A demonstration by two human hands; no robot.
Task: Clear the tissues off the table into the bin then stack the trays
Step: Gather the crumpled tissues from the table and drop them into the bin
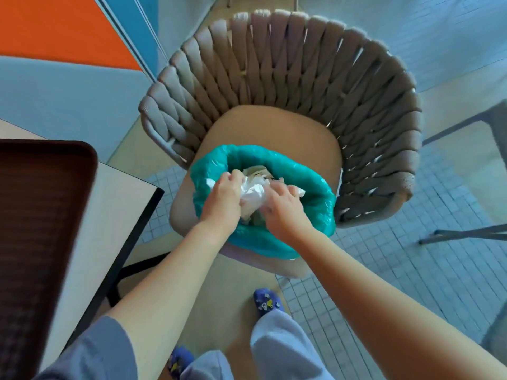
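A pale tiled floor point(384, 283) runs under a woven-back chair point(288, 72), and on its tan seat stands the bin point(315, 212), lined with a teal bag, probably set there so it sits close to the table's edge. Both hands meet over the bin's mouth: the left hand point(222, 198) and the right hand point(282, 207) each have fingers curled round the same crumpled white wad of tissues point(253, 194), pressing it together between them so no loose piece drops outside the rim. The wad sits just above paper already lying inside the bin. At the near left, a dark brown tray point(41, 215) lies on the pale table point(118, 204), touching nothing else, so stacking looks not yet begun.
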